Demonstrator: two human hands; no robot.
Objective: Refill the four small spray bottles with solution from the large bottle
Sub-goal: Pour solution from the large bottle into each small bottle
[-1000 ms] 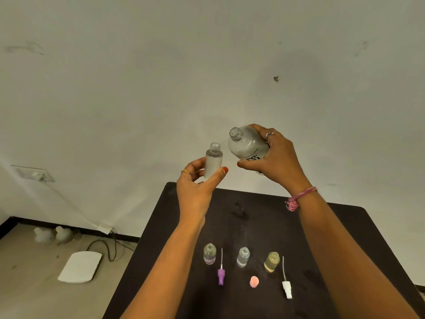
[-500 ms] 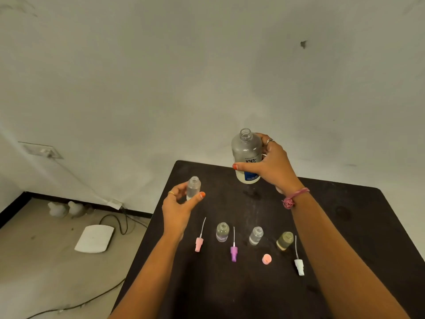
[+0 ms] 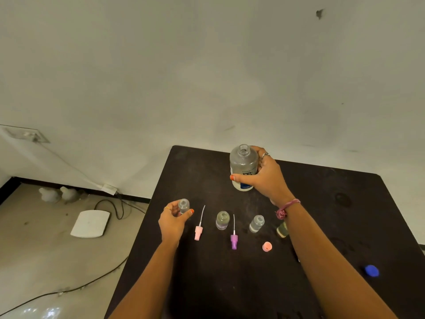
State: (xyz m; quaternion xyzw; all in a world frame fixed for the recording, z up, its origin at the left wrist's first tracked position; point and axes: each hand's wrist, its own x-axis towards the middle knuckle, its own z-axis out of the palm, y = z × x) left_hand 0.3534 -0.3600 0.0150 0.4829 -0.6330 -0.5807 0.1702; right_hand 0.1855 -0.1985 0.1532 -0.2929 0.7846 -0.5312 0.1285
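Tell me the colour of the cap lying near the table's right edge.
Blue. The cap lies alone on the dark table; the head view shows it.

Large bottle (image 3: pixel 243 166) stands behind three small bottles (image 3: pixel 222 220) on table (image 3: pixel 345 226).

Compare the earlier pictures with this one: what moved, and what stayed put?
Both hands came down from in front of the wall. The right hand tipped the large bottle back upright and lowered it to the table. The left hand lowered its small bottle to the table's left edge. Neither let go. The three other small bottles and the loose spray tops stayed put.
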